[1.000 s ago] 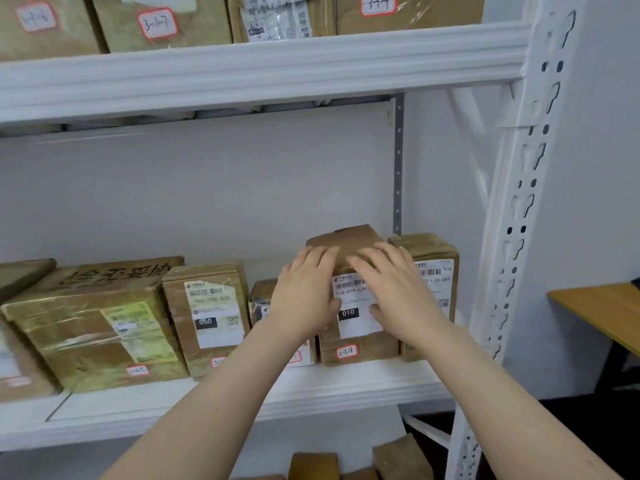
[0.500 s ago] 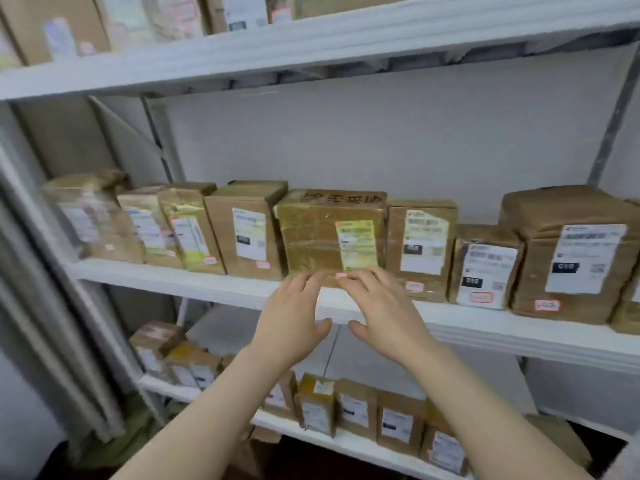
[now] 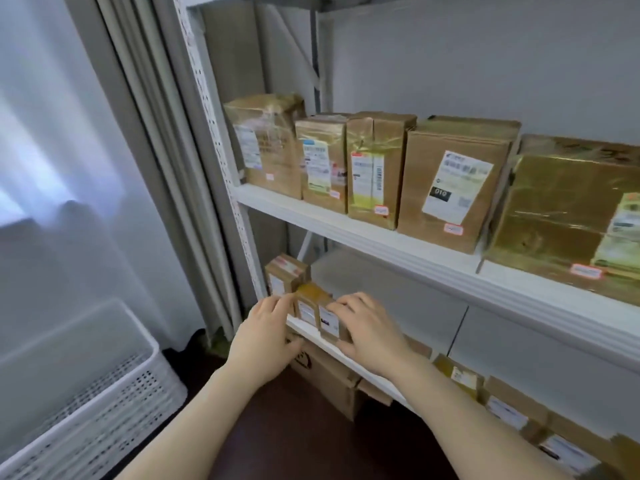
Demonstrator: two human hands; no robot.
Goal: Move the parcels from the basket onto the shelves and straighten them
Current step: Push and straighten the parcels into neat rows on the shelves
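Observation:
Two small brown parcels (image 3: 317, 311) with white labels stand side by side at the left end of the lower shelf (image 3: 372, 370). My left hand (image 3: 266, 337) presses its fingers against their left side, thumb below the shelf edge. My right hand (image 3: 367, 329) lies over their right side, fingers on the top of the right parcel. Another small parcel (image 3: 284, 273) stands behind them by the upright. The white perforated basket (image 3: 104, 386) sits on the floor at the lower left; its inside is hidden.
The middle shelf (image 3: 398, 252) holds a row of larger taped parcels (image 3: 450, 181) standing upright. More small parcels (image 3: 512, 407) line the lower shelf to the right. A cardboard box (image 3: 332, 382) sits under that shelf. Grey curtains (image 3: 145, 133) hang left of the rack.
The view has swung left and down from the right end of the middle shelf. Both hands have dropped from the middle-shelf parcels to the small parcels on the lower shelf.

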